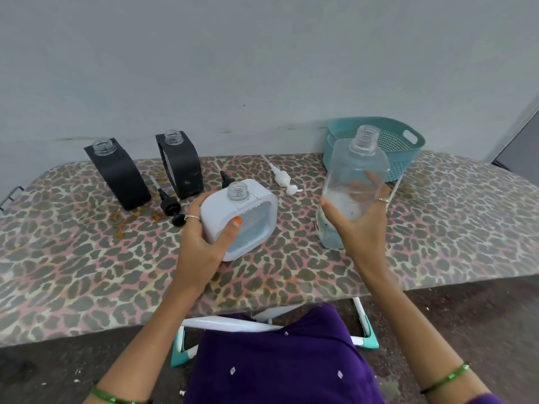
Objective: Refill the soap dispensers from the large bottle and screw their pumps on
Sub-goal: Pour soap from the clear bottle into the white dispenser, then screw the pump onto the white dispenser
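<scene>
Head view: the left hand (201, 243) grips the white dispenser (240, 218), thumb across its front face and fingers behind, tilted with its open neck up, just above or resting on the counter (87, 258); which of the two cannot be told. The right hand (357, 225) grips the large bottle (354, 185) from behind at mid-body, fingers showing through the clear wall. The bottle stands roughly upright, cap off, with a little liquid at the bottom, so it is probably light now.

Both containers look like smooth, rigid plastic. Soap on the walls would make them slippery, so a full wrap round the flat sides suits better than a fingertip pinch. The bottle's thin walls may give under a hard squeeze; holding it low, near the liquid, should steady the pour. The dispenser's neck is narrow, so spilling is the likely fault.

Two black dispensers (118, 173) (180, 163) stand open-necked near the wall. Two black pumps (169, 201) (225, 179) and a white pump (284, 180) lie beside them, light pieces with long thin tubes best lifted by the collar. A teal basket (408, 141) sits behind the bottle.
</scene>
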